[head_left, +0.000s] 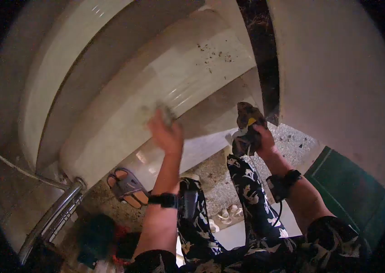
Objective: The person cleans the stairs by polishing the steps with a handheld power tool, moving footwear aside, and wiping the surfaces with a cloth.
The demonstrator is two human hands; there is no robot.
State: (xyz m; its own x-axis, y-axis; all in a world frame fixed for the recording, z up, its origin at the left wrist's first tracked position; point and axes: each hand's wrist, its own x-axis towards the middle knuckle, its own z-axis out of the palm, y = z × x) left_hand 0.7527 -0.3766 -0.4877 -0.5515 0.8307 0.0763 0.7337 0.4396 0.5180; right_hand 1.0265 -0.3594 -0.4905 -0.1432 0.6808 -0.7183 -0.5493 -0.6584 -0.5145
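Hanging just beyond the right knee (238,164), the dark shoe (245,142) is clasped by the right hand (265,140); a slack grip could drop it. Whether the blurred left hand (166,134) holds anything, I cannot tell; swinging wide, it might strike the pale step (110,129).

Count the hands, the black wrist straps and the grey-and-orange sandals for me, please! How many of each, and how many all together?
Hands: 2 (left hand, right hand)
Black wrist straps: 2 (left strap, right strap)
Grey-and-orange sandals: 2
Total: 6
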